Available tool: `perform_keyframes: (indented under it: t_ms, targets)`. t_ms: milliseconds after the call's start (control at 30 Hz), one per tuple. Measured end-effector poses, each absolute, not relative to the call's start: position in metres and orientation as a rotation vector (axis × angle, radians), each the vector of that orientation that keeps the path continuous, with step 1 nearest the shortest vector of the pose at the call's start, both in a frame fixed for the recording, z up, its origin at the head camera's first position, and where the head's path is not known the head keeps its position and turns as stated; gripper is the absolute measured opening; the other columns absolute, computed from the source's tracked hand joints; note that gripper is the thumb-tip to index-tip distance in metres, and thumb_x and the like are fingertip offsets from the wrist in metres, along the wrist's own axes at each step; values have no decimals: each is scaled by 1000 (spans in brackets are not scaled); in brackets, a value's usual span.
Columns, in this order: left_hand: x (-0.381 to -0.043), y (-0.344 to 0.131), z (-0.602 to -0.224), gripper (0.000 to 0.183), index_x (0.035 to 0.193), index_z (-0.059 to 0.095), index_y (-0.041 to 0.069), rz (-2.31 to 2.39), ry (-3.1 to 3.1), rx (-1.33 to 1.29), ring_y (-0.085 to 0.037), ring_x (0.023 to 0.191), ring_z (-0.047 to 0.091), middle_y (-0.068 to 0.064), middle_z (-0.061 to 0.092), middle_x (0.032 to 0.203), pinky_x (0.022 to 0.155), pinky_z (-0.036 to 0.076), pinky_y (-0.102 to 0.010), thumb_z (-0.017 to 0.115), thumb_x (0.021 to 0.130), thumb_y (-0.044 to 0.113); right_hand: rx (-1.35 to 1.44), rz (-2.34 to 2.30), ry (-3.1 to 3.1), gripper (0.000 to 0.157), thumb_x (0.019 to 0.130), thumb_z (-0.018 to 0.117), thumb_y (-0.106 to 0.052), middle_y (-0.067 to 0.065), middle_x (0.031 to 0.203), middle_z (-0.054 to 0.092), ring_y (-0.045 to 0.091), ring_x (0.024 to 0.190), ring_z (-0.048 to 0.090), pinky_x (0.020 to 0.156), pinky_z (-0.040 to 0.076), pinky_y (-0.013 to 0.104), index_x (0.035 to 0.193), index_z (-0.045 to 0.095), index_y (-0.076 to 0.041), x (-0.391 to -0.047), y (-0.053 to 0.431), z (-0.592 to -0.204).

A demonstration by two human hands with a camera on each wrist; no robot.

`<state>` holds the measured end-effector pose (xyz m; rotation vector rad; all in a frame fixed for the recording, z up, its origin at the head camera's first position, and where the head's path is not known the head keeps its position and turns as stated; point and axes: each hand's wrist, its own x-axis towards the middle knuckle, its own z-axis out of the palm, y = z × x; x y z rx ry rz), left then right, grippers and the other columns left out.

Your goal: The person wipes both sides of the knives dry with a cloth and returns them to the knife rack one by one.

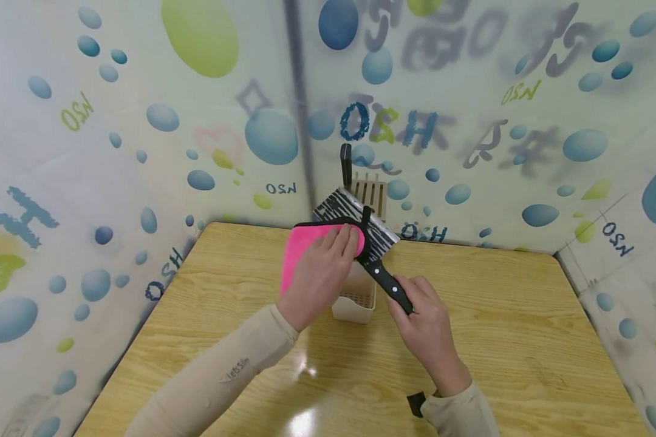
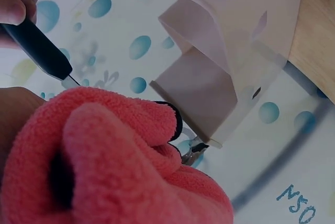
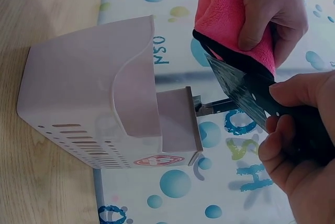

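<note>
My right hand [image 1: 429,321] grips the black riveted handle of a cleaver [image 1: 385,278], whose broad blade slants up to the left. With my left hand [image 1: 322,261] I hold a pink fleecy cloth [image 1: 300,243] with black edging against the blade. The right wrist view shows the left thumb and fingers pinching the cloth [image 3: 225,14] at the blade [image 3: 235,88]. In the left wrist view the bunched cloth [image 2: 120,156] hides most of that hand and the blade.
A pale knife holder [image 1: 354,311] with slotted sides stands on the wooden table [image 1: 240,267] behind the hands. Another knife's black handle [image 1: 346,161] rises from it. Patterned walls [image 1: 273,139] enclose the table at the back and sides.
</note>
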<state>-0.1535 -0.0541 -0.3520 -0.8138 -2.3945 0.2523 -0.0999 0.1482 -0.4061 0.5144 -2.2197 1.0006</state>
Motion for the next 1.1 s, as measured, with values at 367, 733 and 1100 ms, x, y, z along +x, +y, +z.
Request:
perform_keyframes:
  t_ms: [367,733,1100]
  targets:
    - [-145,-46,-355,41,139,58,-5,205,-2381,-859,-30,121,67,-19,65,138,99,59,-37,63,101,6,483,990,-2249,27,83,81,5,11,87,62,13,73,53,55,50,25,110,75,6,-102,148,-407]
    - [-145,-48,-354,43,141,56,-7,190,-2383,-865,-32,123,66,-21,63,139,101,57,-38,65,100,5,487,991,-2249,29,82,82,5,11,87,61,13,73,53,54,51,26,110,74,6,-101,149,-408]
    - [-157,-57,-351,50,143,54,-7,244,-2421,-819,-31,125,65,-20,62,141,104,55,-38,69,98,7,497,996,-2227,34,80,82,8,12,89,63,14,73,55,55,50,25,113,74,5,-99,150,-407]
